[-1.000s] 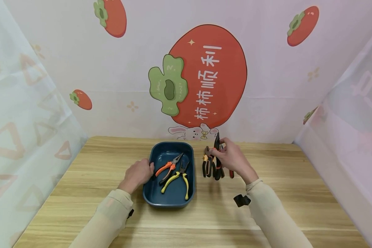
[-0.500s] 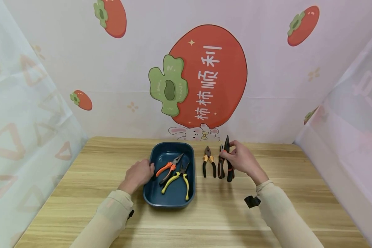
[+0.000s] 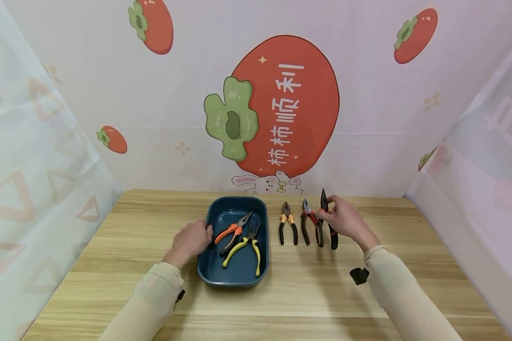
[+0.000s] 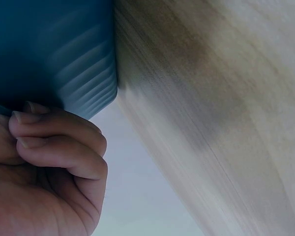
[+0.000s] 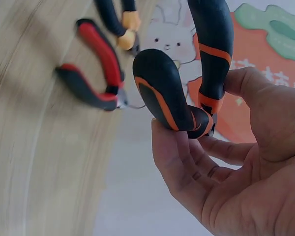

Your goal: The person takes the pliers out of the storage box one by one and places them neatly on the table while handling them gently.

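Observation:
My left hand (image 3: 191,240) grips the left rim of a dark blue tray (image 3: 234,284); in the left wrist view its fingers (image 4: 64,140) are curled against the tray's ribbed side. Inside the tray lie orange-handled long-nose pliers (image 3: 226,231) and yellow-handled pliers (image 3: 251,238). My right hand (image 3: 345,220) pinches black long-nose pliers (image 3: 324,202) with orange trim, nose pointing to the back wall. In the right wrist view, thumb and fingers hold those pliers near the pivot, handles (image 5: 160,93) apart. Just left of this hand lie red-and-black pliers (image 3: 311,218).
Black-handled pliers with yellow-orange collars (image 3: 286,218) lie between the tray and the red-and-black pair. Behind the wooden table (image 3: 153,208) rises a wall cloth (image 3: 166,161) printed with persimmons and a rabbit. Cloth sides stand at left and right.
My right hand has moved right with the black long-nose pliers, uncovering first the yellow-orange-collared pair, then the red-and-black pair. My left hand and the tray have stayed put.

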A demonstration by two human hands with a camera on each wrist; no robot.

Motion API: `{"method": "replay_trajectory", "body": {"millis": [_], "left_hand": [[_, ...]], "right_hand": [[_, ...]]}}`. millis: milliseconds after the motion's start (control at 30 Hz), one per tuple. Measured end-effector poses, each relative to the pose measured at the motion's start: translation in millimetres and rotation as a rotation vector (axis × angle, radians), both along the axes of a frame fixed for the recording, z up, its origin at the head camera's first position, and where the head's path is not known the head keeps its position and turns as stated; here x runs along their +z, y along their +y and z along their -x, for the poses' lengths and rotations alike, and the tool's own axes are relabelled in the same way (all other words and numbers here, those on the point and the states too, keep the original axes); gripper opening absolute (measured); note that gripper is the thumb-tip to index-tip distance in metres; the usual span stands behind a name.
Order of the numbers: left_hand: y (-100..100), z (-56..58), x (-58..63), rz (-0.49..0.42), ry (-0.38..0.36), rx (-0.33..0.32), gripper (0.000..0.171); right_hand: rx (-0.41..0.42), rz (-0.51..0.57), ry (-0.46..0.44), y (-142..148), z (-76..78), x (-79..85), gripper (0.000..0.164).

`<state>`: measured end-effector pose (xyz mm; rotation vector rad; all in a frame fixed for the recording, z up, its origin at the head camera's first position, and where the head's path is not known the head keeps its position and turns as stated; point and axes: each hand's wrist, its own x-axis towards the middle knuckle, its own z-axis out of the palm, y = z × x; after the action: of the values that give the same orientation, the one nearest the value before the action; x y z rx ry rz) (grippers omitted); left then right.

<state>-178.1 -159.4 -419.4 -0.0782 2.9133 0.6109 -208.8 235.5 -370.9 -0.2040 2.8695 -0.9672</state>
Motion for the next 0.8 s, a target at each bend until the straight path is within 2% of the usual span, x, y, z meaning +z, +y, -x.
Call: {"method": "replay_trajectory", "body": {"millis": [367,800], "left_hand": [[-0.2,-0.8,0.4,-0.009,0.001,0.0,0.031],[0.0,-0.5,0.2,-0.013,-0.002,0.007,0.032]], "right_hand": [[0.038,-0.125,-0.002,18.3,15.3,-9.9,0.057],[0.011,-0.208,-0.064,30.8,34.2,-26.0,0.057]]}}
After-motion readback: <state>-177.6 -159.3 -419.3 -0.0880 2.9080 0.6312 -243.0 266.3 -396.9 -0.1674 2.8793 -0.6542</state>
